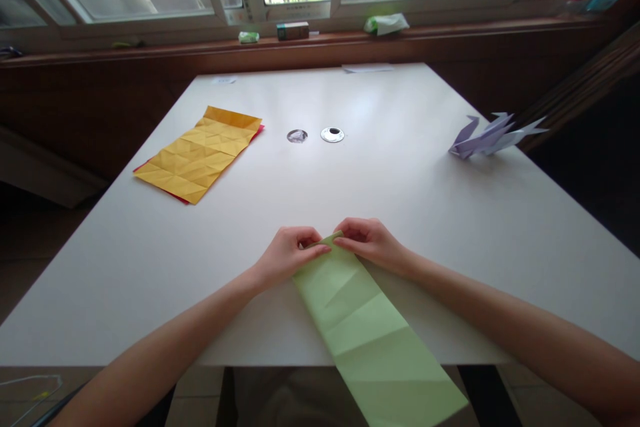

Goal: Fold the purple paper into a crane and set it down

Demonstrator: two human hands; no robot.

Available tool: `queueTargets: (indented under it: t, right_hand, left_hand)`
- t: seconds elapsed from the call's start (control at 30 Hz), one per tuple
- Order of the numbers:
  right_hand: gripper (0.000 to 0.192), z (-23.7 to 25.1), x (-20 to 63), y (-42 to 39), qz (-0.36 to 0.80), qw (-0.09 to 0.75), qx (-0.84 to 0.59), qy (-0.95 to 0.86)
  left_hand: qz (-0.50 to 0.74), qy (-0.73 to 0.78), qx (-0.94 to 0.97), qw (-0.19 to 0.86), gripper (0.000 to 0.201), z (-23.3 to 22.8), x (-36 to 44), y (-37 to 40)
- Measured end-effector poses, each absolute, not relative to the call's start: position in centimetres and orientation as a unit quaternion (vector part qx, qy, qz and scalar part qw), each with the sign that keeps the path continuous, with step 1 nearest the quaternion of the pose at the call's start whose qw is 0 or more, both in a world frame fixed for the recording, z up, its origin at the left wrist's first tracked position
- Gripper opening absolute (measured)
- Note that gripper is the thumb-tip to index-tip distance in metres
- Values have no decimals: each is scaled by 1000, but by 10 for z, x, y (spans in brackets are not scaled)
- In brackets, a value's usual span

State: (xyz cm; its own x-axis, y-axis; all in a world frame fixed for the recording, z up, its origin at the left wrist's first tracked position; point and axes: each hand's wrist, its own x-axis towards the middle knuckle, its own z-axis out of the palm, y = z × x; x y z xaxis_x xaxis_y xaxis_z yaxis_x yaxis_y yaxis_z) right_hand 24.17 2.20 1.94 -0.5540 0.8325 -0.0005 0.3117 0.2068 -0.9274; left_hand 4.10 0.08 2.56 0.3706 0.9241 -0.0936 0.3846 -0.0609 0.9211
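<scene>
A long strip of light green paper (367, 320), marked with crosswise creases, slants from the middle of the table down past its front edge. At its far end a narrow fold is turned over. My left hand (290, 252) pinches that end on the left, thumb on top and fingers curled behind. My right hand (373, 240) pinches the same end near its right corner, thumb likewise on the paper. The two thumbs lie close together, and the fingertips behind the fold are partly hidden.
Creased yellow paper (200, 153) lies over a red sheet (181, 198) at the left. Folded purple paper figures (483, 140) stand near the right edge. Two round cable holes, one with a silver ring (326, 136), sit mid-table. Small packets and a box (293, 31) line the windowsill.
</scene>
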Motion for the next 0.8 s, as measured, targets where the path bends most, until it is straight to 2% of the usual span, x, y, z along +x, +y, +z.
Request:
queueTargets:
  t: [0.17,0.37,0.63,0.8]
  right_hand:
    - [26,25,244,22,591,240,-366,-678]
    - [29,29,253,28,635,221,-378,-637]
    - [23,31,272,47,611,196,-463,-612]
    - [22,31,275,50,582,191,-494,-617]
  left_hand:
    - [354,522,599,492,27,22,40,3]
    - [436,542,541,472,29,22,38,8]
    - [496,553,526,415,26,20,36,10]
    - [498,556,521,414,26,19,36,10]
